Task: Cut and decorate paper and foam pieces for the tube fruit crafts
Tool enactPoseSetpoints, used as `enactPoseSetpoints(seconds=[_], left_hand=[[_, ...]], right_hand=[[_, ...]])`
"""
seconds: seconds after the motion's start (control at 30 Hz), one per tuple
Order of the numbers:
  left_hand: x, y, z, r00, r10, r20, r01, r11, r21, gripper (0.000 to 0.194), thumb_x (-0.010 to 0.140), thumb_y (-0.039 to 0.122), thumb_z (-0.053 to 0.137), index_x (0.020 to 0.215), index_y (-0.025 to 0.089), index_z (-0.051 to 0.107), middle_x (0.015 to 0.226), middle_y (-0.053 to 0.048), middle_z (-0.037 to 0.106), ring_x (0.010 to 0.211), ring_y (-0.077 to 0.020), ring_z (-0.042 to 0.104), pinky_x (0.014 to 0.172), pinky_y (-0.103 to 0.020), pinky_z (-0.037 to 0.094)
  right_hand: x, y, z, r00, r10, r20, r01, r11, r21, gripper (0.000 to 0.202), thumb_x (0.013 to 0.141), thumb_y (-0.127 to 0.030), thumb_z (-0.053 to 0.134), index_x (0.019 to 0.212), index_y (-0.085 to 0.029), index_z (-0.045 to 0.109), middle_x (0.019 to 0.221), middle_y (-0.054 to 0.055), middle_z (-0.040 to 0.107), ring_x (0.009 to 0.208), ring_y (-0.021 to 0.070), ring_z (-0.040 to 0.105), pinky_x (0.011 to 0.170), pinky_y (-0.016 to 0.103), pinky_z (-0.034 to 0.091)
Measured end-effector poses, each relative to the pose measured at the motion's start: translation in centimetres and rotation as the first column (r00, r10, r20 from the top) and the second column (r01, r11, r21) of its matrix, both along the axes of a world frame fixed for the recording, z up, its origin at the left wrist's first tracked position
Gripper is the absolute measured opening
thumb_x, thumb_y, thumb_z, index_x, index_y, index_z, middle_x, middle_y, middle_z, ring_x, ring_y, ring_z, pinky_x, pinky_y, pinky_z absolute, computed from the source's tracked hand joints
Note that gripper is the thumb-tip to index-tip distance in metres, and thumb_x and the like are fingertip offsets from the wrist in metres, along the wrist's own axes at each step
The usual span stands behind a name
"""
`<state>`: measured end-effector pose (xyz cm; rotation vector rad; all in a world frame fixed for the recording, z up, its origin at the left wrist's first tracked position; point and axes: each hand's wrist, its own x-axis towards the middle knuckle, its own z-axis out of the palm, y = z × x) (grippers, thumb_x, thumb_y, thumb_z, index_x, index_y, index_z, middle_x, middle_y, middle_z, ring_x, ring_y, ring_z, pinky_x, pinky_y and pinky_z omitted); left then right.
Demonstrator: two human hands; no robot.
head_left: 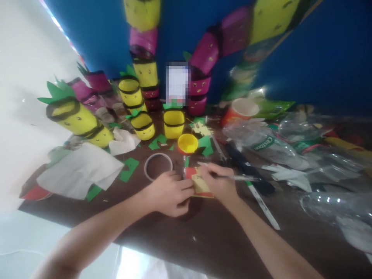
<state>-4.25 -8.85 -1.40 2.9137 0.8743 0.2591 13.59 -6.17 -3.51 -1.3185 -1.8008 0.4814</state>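
My left hand [171,194], fingers curled, rests on the table against a small red and pale yellow piece [200,186] and steadies its left side. I cannot tell whether that piece is card or a cup. Over its upper right edge is my right hand [222,184], closed on a slim pen-like tool [240,178] whose clear shaft points right. The tool's tip is hidden by my fingers. A roll of tape [146,170] lies just beyond my left hand. Behind the piece stands a small cup [188,144], bright yellow inside with an orange rim.
Yellow pineapple-like cups [173,130] with green paper leaves stand at the back. White paper [84,168] and green scraps [128,169] lie left. To the right are scissors [220,151], a white strip [264,207], a paper cup [245,107] and plastic bottles [270,145].
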Motion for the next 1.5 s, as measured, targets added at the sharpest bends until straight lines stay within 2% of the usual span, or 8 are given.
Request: enactPoseSetpoints(seconds=[1.07,1.5], left_hand=[[-0.04,0.03,-0.08,1.0,0.001,-0.002,-0.001,1.0,0.0,0.021,0.077,0.03,0.041,0.087,0.018,0.055,0.084,-0.003,0.059,0.057,-0.0135,0.051,0.055,-0.031,0.034],[-0.02,0.04,0.08,1.0,-0.002,-0.006,0.002,1.0,-0.005,0.021,0.077,0.029,0.042,0.087,0.017,0.055,0.084,-0.004,0.059,0.058,-0.0135,0.052,0.055,-0.031,0.035]], right_hand=[[0.13,-0.03,-0.35,1.0,-0.009,0.023,0.009,1.0,-0.007,0.032,0.078,-0.024,0.05,0.047,-0.018,0.042,0.045,-0.004,0.042,0.044,0.009,0.042,0.046,0.019,0.038],[0.22,0.03,-0.26,1.0,0.018,0.022,-0.018,1.0,-0.008,0.033,0.078,-0.024,0.05,0.047,-0.018,0.042,0.043,-0.004,0.04,0.042,0.0084,0.038,0.042,0.02,0.035]])
